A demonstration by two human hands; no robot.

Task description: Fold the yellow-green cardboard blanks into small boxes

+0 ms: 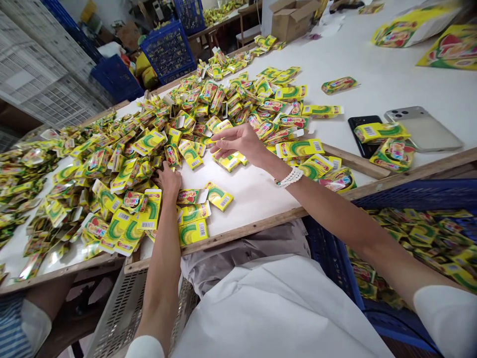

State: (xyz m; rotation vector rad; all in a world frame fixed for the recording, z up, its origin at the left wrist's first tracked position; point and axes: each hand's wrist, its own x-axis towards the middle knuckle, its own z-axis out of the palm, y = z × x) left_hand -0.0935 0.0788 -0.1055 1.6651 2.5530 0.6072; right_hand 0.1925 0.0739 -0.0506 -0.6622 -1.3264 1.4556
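Observation:
Small yellow-and-green printed cartons (149, 141) lie in a large loose pile across the white table. My left hand (169, 180) reaches into the near edge of this pile, its bent fingers apart and touching cartons; the fingertips are partly hidden. To its right, my right hand (240, 141) hovers above more cartons with its fingers stretched out to the left. I see nothing held in it. Beneath its fingers lies a yellow carton (228, 162). Beside my left forearm, several cartons (194, 231) lie flat near the table's front edge.
Two phones (425, 130) lie at the right with cartons on them, beyond a wooden strip (354, 161). Blue crates (167, 49) stand behind the table; another blue crate (354, 278) holding cartons is below right. Another person's striped clothing (15, 325) shows at lower left.

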